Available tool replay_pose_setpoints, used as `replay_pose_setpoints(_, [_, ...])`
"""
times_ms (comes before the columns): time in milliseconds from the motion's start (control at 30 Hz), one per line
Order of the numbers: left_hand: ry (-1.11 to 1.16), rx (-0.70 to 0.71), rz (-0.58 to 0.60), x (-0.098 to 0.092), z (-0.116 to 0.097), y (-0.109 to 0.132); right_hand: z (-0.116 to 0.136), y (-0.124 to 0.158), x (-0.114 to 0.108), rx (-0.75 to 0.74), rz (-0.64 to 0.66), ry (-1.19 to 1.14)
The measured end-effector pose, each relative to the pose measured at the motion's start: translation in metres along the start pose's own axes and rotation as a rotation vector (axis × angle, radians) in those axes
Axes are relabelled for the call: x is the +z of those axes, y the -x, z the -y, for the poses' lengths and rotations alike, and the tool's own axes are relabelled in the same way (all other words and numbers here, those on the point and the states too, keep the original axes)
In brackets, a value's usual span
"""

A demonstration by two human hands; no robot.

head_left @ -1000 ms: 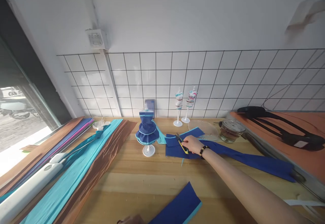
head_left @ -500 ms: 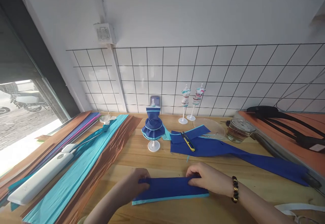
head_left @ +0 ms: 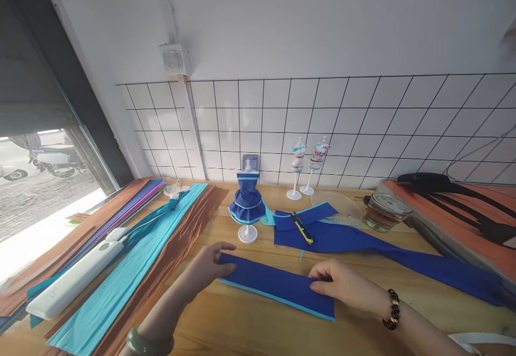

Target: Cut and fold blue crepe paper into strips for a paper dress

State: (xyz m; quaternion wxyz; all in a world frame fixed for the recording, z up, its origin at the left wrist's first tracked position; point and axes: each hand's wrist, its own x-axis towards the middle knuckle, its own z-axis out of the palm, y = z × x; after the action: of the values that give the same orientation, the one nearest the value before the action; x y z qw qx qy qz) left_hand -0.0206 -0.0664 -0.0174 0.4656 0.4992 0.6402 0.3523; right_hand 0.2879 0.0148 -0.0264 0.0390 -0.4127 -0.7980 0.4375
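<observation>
A dark blue strip [head_left: 274, 285] with a light-blue edge, apparently crepe paper, is stretched between my hands, slanting down to the right. My left hand [head_left: 209, 264] grips its left end, thumb on top and index finger reaching past the upper edge. At the right end, my right hand [head_left: 332, 280] pinches the upper edge between thumb and curled fingers. Beyond them stands a small white dress form wearing a blue ruffled dress [head_left: 247, 197] with light-blue trim. To its right, a yellow-and-black utility knife [head_left: 301, 228] rests on a larger blue piece [head_left: 342, 237].
Turquoise [head_left: 133, 270] and brown strips [head_left: 197, 221] lie at the left beside a white power strip [head_left: 76, 278]. Two small dress forms [head_left: 297, 165] stand near the tiled wall. A clear round plate [head_left: 346, 208], a lidded glass jar [head_left: 387, 212] and a black-handled object [head_left: 427, 181] are at the right.
The blue strip has turned from nearly level to slanting: its left end went away from me, its right end came nearer. My left hand moved forward with it. The whole view shifted slightly.
</observation>
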Motion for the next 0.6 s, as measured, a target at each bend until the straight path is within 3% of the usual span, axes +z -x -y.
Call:
replay_pose_setpoints(167, [0.194, 0.041, 0.070, 0.001, -0.012, -0.006, 0.014, 0.021, 0.022, 0.000, 0.278, -0.096])
replay_pose_setpoints(233, [0.232, 0.062, 0.139, 0.007, -0.020, -0.008, 0.028, 0.024, 0.023, -0.076, 0.310, -0.179])
replay_pose_setpoints(333, [0.247, 0.092, 0.241, 0.022, -0.035, -0.011, 0.052, 0.013, 0.017, -0.140, 0.066, -0.334])
replay_pose_setpoints(433, [0.240, 0.110, 0.292, 0.041, -0.048, -0.013, 0.070, -0.007, 0.012, -0.140, -0.072, -0.377])
replay_pose_setpoints(600, [0.372, 0.105, 0.284, 0.070, -0.045, -0.011, 0.072, -0.023, 0.013, -0.095, -0.279, -0.410])
